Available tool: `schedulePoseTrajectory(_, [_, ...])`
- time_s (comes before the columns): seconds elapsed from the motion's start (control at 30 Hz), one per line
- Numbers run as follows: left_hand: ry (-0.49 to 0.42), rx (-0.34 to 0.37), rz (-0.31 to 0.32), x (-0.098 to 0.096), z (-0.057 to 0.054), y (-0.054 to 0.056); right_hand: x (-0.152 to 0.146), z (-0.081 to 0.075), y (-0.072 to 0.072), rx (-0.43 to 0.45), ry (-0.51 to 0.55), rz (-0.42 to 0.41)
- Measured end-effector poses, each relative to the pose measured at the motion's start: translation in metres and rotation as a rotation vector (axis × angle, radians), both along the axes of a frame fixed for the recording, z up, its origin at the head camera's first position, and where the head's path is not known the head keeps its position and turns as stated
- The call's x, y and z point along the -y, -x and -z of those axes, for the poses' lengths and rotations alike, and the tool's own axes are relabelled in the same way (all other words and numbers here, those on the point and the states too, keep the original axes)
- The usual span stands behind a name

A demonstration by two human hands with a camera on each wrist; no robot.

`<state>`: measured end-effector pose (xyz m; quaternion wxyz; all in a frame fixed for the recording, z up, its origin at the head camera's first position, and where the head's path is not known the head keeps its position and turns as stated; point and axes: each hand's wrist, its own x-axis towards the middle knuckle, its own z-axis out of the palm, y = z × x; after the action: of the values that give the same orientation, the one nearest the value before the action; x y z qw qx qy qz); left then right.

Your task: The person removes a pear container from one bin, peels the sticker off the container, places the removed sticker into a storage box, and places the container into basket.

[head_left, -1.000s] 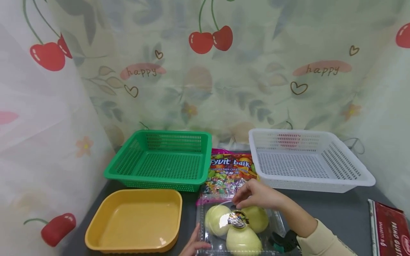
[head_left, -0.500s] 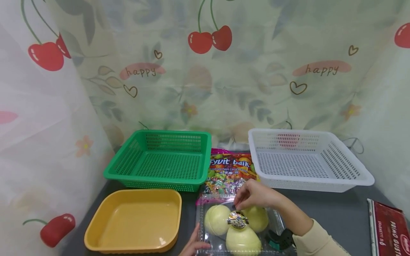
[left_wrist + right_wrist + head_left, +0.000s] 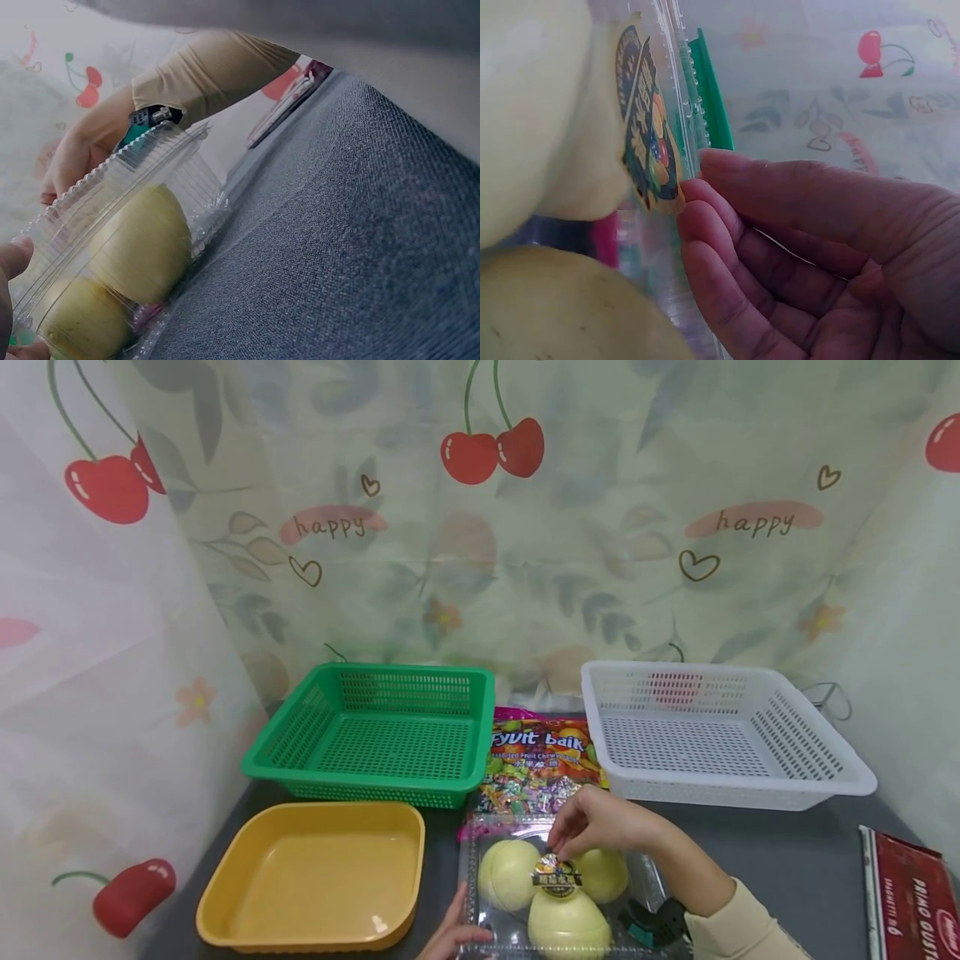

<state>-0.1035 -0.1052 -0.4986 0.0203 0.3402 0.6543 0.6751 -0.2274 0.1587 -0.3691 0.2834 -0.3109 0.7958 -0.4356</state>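
A clear plastic clamshell box [image 3: 645,893] with pale yellow round fruits [image 3: 570,925] lies at the front middle of the table in the head view. On its lid is a round dark-and-gold sticker [image 3: 557,878] with printed fruit. My left hand [image 3: 453,933] grips the box's left side; in the left wrist view its thumb [image 3: 15,256] rests along the lid edge. Above the lid, my right hand [image 3: 603,822] has curled fingers and pinches at the sticker's far edge. In the right wrist view, that sticker edge looks slightly raised against the fingertips [image 3: 705,225].
Behind the box lies a colourful candy bag [image 3: 540,760], partly covered by it. A green basket [image 3: 480,777] and a white basket [image 3: 750,789] stand at the back. A yellow tray [image 3: 315,935] is at left, a red spaghetti pack [image 3: 915,893] at far right.
The right hand has shifted slightly down onto the sticker's far edge, and the sticker now faces the head view more plainly. The left hand and the box stay in place.
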Motion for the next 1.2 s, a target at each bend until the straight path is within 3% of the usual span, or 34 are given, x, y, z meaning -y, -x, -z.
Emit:
schedulePoseTrajectory(0.1, [-0.014, -0.029, -0.048, -0.003, 0.000, -0.002, 0.001, 0.001, 0.000, -0.019, -0.006, -0.012])
schedulePoseTrajectory(0.23, [-0.032, -0.119, -0.137, -0.008, 0.000, -0.004, 0.004, 0.001, 0.000, -0.050, -0.029, -0.017])
schedulePoseTrajectory(0.3, [-0.043, -0.136, -0.150, -0.009, 0.000, -0.004, 0.005, 0.001, 0.001, -0.066, -0.036, -0.027])
schedulePoseTrajectory(0.43, [-0.048, -0.075, -0.130, -0.009, 0.000, -0.005, 0.007, 0.001, 0.000, -0.084, -0.052, -0.029])
schedulePoseTrajectory(0.63, [0.012, 0.008, -0.186, -0.009, -0.002, -0.009, 0.008, 0.001, -0.001, -0.098, -0.072, -0.023])
schedulePoseTrajectory(0.87, [0.137, 0.159, -0.259, -0.011, -0.010, -0.014, 0.008, 0.000, -0.002, -0.113, -0.082, -0.041])
schedulePoseTrajectory(0.97, [0.149, 0.157, -0.265, -0.011, -0.011, -0.014, 0.006, 0.001, -0.002, -0.108, -0.070, -0.054])
schedulePoseTrajectory(1.2, [0.219, 0.171, -0.362, -0.014, -0.016, -0.014, 0.004, 0.003, -0.001, -0.076, -0.037, -0.053])
